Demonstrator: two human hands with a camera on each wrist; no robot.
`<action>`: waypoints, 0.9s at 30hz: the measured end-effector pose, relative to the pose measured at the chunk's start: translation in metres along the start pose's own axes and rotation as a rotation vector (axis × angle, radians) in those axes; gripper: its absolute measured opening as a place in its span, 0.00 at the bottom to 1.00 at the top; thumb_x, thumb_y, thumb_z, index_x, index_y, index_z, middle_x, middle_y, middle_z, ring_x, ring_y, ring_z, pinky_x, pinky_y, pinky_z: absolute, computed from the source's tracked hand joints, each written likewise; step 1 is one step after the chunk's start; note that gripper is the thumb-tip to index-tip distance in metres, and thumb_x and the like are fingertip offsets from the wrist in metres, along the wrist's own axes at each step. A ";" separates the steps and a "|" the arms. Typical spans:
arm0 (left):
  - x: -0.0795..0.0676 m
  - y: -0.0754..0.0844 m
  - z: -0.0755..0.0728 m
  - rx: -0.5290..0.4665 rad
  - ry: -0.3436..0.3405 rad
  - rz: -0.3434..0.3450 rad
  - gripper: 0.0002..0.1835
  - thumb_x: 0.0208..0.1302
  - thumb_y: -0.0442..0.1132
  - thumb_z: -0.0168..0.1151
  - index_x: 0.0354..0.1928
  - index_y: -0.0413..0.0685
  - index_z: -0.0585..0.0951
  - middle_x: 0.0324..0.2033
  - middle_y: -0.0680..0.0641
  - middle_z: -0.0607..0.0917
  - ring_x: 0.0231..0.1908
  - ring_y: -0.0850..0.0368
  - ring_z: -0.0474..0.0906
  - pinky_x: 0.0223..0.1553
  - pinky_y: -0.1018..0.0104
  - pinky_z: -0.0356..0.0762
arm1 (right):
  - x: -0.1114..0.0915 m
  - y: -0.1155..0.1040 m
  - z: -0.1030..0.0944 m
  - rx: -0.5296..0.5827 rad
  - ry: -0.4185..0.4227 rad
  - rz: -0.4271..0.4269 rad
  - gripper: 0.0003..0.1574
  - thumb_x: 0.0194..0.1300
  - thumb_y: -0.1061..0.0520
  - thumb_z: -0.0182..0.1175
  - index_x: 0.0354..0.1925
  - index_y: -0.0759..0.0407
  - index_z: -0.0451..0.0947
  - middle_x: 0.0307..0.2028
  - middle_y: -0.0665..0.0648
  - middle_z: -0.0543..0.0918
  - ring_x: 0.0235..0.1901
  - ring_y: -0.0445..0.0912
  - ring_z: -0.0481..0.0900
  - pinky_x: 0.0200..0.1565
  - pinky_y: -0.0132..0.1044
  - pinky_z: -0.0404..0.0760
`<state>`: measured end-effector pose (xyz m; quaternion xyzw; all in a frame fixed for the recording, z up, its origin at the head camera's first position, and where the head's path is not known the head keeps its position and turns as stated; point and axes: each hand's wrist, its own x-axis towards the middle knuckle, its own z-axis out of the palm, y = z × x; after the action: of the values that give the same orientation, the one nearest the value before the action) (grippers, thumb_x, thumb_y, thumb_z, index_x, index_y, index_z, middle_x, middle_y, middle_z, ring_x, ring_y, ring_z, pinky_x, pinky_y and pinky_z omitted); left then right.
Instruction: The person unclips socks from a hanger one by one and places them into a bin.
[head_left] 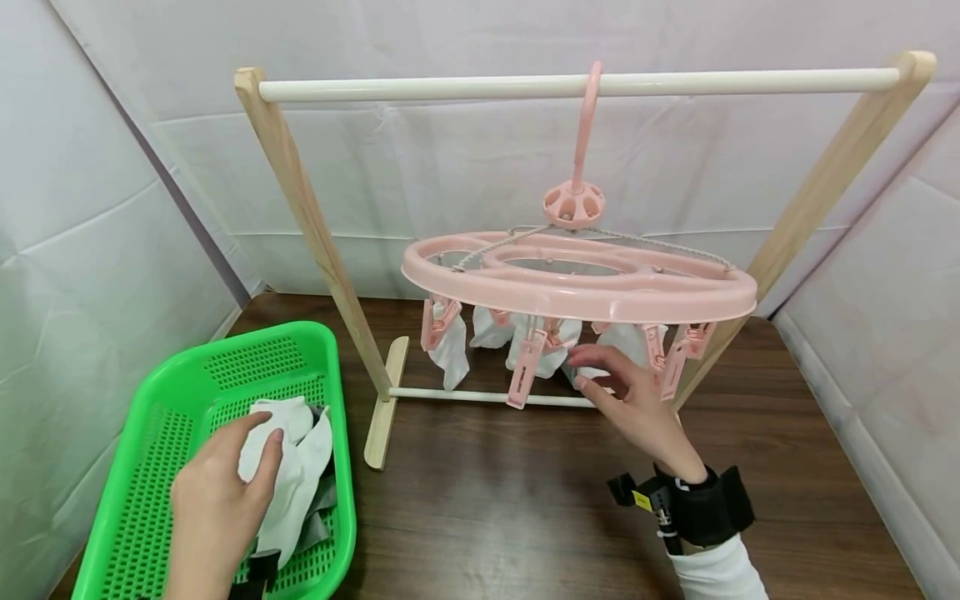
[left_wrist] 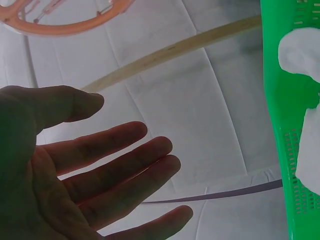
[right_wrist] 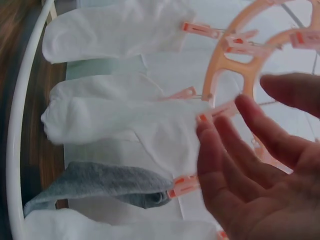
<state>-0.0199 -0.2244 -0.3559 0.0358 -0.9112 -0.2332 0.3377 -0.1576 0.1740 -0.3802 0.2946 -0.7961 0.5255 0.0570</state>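
Observation:
My left hand (head_left: 225, 483) hovers over the green basket (head_left: 341, 467), thumb and fingers apart, holding nothing. White socks (head_left: 288, 467) and grey socks (head_left: 318, 512) lie in a heap below it. My right hand (head_left: 637, 404) is under the front rim of the round pink clip hanger (head_left: 585, 300), fingers loosely bent. In the right wrist view its fingertips (right_wrist: 205, 137) are right at a pink clip (right_wrist: 225, 110) with a white sock (right_wrist: 120, 117) hanging beside it. A grey sock (right_wrist: 100, 185) and another white sock (right_wrist: 120, 35) hang from neighbouring clips.
The hanger's hook (head_left: 587, 125) sits over the white top bar (head_left: 420, 88) of a wooden stand (head_left: 315, 225). A low white bar (head_left: 487, 397) joins its feet above the brown table (head_left: 487, 500). Pale sheets (head_left: 480, 175) wall in the back and sides.

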 end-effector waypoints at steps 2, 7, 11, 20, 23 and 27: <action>-0.003 0.003 0.001 -0.007 -0.004 0.023 0.13 0.56 0.29 0.66 0.44 0.34 0.82 0.38 0.31 0.84 0.30 0.33 0.80 0.25 0.40 0.72 | 0.004 0.017 0.002 -0.002 0.032 -0.089 0.19 0.70 0.65 0.56 0.58 0.60 0.73 0.59 0.61 0.73 0.56 0.49 0.73 0.49 0.37 0.77; -0.008 0.011 0.005 -0.026 -0.023 0.071 0.14 0.52 0.28 0.68 0.43 0.35 0.82 0.35 0.33 0.85 0.33 0.33 0.80 0.37 0.35 0.73 | 0.017 0.126 0.001 -0.006 0.085 -0.235 0.33 0.67 0.64 0.60 0.68 0.56 0.64 0.66 0.58 0.65 0.62 0.53 0.66 0.56 0.43 0.72; -0.011 0.017 0.009 -0.041 -0.054 0.092 0.15 0.50 0.27 0.69 0.42 0.35 0.82 0.35 0.35 0.85 0.37 0.34 0.81 0.48 0.28 0.64 | 0.029 0.169 -0.004 -0.062 0.120 -0.217 0.42 0.65 0.63 0.62 0.73 0.52 0.58 0.68 0.55 0.62 0.62 0.52 0.65 0.60 0.44 0.67; -0.017 0.027 0.014 -0.066 -0.097 0.134 0.15 0.50 0.27 0.69 0.43 0.36 0.83 0.37 0.37 0.85 0.39 0.38 0.82 0.50 0.30 0.64 | 0.045 0.063 -0.005 0.076 0.090 -0.239 0.36 0.69 0.60 0.58 0.72 0.54 0.59 0.65 0.57 0.66 0.53 0.51 0.69 0.62 0.46 0.62; -0.020 0.031 0.016 -0.059 -0.116 0.130 0.16 0.50 0.28 0.69 0.44 0.36 0.83 0.38 0.37 0.85 0.40 0.38 0.82 0.51 0.32 0.65 | 0.047 0.036 -0.004 0.086 0.083 -0.183 0.36 0.69 0.57 0.59 0.72 0.50 0.60 0.67 0.55 0.64 0.57 0.52 0.68 0.61 0.50 0.62; -0.025 0.036 0.017 -0.069 -0.129 0.134 0.16 0.50 0.27 0.70 0.44 0.37 0.83 0.38 0.37 0.85 0.40 0.39 0.82 0.50 0.33 0.66 | 0.050 -0.007 -0.006 0.122 -0.004 -0.139 0.31 0.71 0.61 0.56 0.69 0.56 0.62 0.62 0.51 0.69 0.58 0.46 0.68 0.57 0.37 0.66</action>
<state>-0.0087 -0.1799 -0.3659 -0.0518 -0.9228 -0.2432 0.2942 -0.1959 0.1568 -0.3518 0.3529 -0.7404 0.5674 0.0736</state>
